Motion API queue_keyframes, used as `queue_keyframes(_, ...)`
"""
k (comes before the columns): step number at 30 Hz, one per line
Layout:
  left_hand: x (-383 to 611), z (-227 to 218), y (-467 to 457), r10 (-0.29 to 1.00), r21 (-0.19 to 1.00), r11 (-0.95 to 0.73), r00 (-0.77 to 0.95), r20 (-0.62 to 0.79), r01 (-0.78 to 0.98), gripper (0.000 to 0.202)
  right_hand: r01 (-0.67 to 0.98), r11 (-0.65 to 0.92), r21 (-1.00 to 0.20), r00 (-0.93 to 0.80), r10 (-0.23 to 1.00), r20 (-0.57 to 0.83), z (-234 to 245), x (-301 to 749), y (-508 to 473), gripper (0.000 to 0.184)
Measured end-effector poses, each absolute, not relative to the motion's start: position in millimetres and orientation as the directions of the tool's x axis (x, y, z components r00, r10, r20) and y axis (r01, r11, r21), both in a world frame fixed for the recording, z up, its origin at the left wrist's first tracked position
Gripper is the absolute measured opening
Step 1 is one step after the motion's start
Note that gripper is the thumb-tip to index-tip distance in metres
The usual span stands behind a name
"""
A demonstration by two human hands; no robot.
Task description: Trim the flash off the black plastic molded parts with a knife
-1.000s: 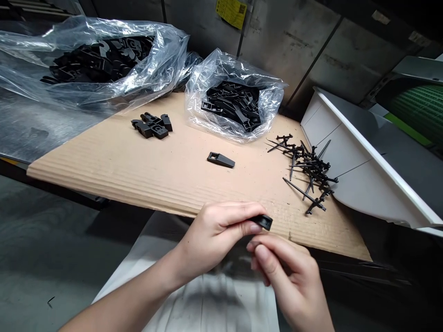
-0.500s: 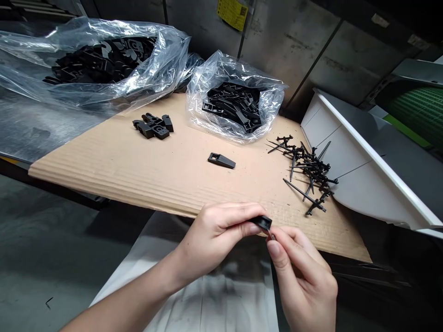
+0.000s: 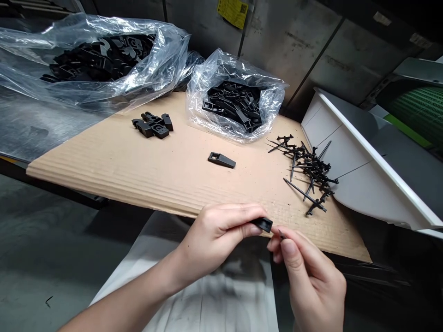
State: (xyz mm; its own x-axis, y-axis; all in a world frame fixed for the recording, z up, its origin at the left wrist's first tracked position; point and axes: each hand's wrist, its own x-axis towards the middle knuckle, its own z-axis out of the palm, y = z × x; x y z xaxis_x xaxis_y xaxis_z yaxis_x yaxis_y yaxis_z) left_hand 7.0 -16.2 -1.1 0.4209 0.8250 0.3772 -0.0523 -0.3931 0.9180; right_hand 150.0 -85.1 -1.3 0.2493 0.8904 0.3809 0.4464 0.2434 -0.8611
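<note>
My left hand [image 3: 218,235] is closed on a small black plastic part [image 3: 265,224], pinched between thumb and fingers at the near edge of the cardboard sheet [image 3: 145,161]. My right hand [image 3: 309,272] is just right of it, fingers pinched together on a thin dark pin that barely shows at the fingertips, close to the part's end. On the cardboard beyond lie a single black wedge-shaped part [image 3: 221,159], a small cluster of black parts [image 3: 152,126] and a pile of black pins [image 3: 308,168].
Two clear plastic bags of black parts stand at the back: a large bag [image 3: 93,60] on the left and a smaller bag [image 3: 235,103] in the middle. A white angled chute [image 3: 363,157] rises on the right. White sheet material [image 3: 214,299] lies under my arms.
My right hand has come up from below the part and moved to the right of it, pinching at its end. My left hand has kept its hold and barely moved.
</note>
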Motion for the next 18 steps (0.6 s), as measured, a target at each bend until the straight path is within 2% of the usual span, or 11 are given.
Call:
queue_keyframes(2, 7, -2, -16, 0.811, 0.907, -0.419, 0.428, 0.398, -0.049, 0.019, 0.406, 0.213, -0.889, 0.308, 0.884, 0.352, -2, 151, -87, 0.017)
queue_keyframes(5, 7, -3, -15, 0.795, 0.887, -0.46, 0.422, 0.435, -0.047, 0.019, 0.418, 0.19, -0.888, 0.309, 0.89, 0.336, -3, 152, -86, 0.012)
queue_keyframes(10, 7, -5, -14, 0.739, 0.841, -0.535, 0.44, 0.51, -0.075, 0.019, 0.569, 0.285, -0.772, 0.125, 0.897, 0.423, 4, 156, -81, 0.015)
queue_keyframes(12, 6, -5, -13, 0.724, 0.825, -0.56, 0.438, 0.533, -0.08, 0.019, 0.583, 0.298, -0.756, 0.059, 0.912, 0.406, 6, 159, -78, 0.015)
queue_keyframes(14, 5, -5, -13, 0.707, 0.811, -0.579, 0.443, 0.551, -0.086, 0.019, 0.527, 0.237, -0.816, 0.025, 0.956, 0.294, 9, 164, -76, 0.014)
queue_keyframes(16, 5, -5, -13, 0.692, 0.798, -0.596, 0.45, 0.565, -0.087, 0.021, 0.403, 0.084, -0.911, -0.008, 0.996, 0.089, 10, 168, -73, 0.019)
queue_keyframes(18, 6, -5, -13, 0.69, 0.792, -0.606, 0.449, 0.568, -0.07, 0.021, 0.28, -0.098, -0.955, -0.096, 0.987, -0.13, 12, 171, -71, 0.026)
